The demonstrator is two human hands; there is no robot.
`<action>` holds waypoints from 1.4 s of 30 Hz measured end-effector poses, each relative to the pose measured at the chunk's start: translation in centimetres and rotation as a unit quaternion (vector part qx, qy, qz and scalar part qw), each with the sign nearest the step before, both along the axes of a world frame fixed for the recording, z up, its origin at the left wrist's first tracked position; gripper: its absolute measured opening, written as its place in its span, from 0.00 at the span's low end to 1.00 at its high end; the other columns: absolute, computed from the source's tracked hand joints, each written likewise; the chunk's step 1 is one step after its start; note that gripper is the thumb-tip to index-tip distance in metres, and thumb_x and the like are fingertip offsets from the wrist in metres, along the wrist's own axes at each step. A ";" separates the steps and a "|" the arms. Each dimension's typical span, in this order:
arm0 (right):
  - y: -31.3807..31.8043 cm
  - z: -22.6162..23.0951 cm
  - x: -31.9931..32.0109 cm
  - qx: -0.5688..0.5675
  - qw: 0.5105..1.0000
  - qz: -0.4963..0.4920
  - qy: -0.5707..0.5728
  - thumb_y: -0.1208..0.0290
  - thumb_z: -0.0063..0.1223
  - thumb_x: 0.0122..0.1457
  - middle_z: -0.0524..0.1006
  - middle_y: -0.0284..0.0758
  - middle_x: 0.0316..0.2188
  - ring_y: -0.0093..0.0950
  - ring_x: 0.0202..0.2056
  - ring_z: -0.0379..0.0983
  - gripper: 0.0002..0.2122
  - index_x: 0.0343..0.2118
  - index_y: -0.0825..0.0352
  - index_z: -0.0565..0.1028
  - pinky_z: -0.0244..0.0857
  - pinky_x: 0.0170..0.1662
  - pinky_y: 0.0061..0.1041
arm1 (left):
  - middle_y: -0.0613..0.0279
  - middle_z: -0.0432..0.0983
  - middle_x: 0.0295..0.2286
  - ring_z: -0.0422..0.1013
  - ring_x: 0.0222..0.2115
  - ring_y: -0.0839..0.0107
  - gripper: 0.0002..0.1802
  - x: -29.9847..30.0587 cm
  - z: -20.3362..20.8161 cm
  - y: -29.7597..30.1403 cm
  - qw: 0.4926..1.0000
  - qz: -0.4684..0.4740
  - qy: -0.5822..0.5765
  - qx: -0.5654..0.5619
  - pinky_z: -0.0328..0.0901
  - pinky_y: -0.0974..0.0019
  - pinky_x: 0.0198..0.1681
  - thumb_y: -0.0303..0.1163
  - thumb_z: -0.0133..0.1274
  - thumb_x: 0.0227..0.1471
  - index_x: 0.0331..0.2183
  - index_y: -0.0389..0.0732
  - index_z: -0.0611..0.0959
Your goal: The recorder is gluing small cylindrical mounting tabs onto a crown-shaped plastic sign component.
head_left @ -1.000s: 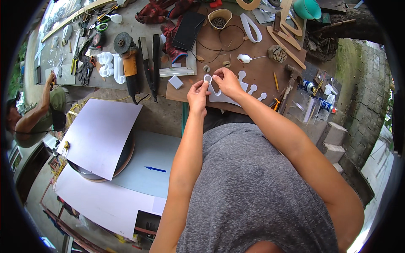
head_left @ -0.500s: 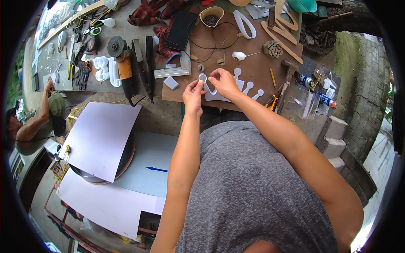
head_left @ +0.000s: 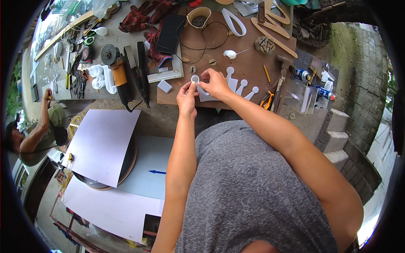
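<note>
Above the brown board's front edge, my left hand pinches a small white piece with a ring-shaped end between thumb and fingertips. My right hand meets it from the right, its fingers closed on the same piece's lower part, mostly hidden behind them. Just right of that hand lie flat white cutouts with round heads and narrowing stems. A white sheet piece shows partly under my right hand. A small white square block rests left of my hands.
An angle grinder and a long black tool lie to the left. Beyond are a cup of small dark bits, a white dropper bottle and a pencil. A hammer and orange-handled pliers lie right. Another person works far left.
The view has shifted slightly, so the bench things sit a little further left. Both hands stay close together on the white piece, its ring now upright above my left fingertips.
</note>
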State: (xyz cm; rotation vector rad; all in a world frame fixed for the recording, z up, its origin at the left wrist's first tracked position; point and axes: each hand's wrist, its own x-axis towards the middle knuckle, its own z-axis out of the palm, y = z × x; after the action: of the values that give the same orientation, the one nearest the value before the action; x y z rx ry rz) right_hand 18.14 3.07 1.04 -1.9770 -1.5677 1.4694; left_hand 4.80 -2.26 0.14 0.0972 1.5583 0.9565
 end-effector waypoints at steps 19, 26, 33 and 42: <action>-0.3 0.6 -0.5 0.006 0.999 0.007 -0.038 0.63 0.65 0.47 0.78 0.36 0.39 0.39 0.47 0.69 0.16 0.38 0.63 0.75 0.58 0.50 0.42 | 0.70 0.76 0.27 0.69 0.23 0.85 0.20 -0.3 -0.4 -0.1 0.999 -0.035 -0.002 -0.025 0.57 0.82 0.23 0.40 0.62 0.54 0.44 0.39 0.78; 0.0 -0.1 -0.7 -0.007 0.999 0.015 -0.043 0.61 0.66 0.46 0.79 0.39 0.39 0.42 0.49 0.69 0.18 0.39 0.62 0.76 0.59 0.52 0.46 | 0.68 0.80 0.32 0.73 0.25 0.81 0.23 -1.3 -0.4 0.1 0.995 -0.097 -0.005 -0.020 0.58 0.80 0.24 0.43 0.61 0.55 0.47 0.40 0.76; 0.2 -0.2 -0.4 -0.019 0.999 0.029 -0.025 0.60 0.67 0.45 0.79 0.37 0.39 0.39 0.49 0.70 0.20 0.40 0.63 0.76 0.59 0.52 0.42 | 0.63 0.80 0.36 0.74 0.28 0.79 0.21 -4.3 0.6 0.7 0.975 -0.184 0.122 0.003 0.64 0.75 0.29 0.41 0.60 0.55 0.46 0.39 0.79; 0.5 -0.7 -0.4 -0.008 0.999 0.024 0.022 0.62 0.69 0.45 0.81 0.38 0.38 0.36 0.43 0.77 0.20 0.40 0.66 0.77 0.68 0.47 0.36 | 0.57 0.81 0.28 0.77 0.29 0.67 0.20 -7.1 1.3 3.3 0.886 -0.362 0.275 0.089 0.70 0.64 0.35 0.42 0.64 0.47 0.39 0.38 0.84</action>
State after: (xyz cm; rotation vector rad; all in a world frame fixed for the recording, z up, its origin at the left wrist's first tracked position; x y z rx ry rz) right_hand 17.72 3.57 0.29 -1.9152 -1.6014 1.5374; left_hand -2.31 1.08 1.45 1.0872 1.7254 0.4720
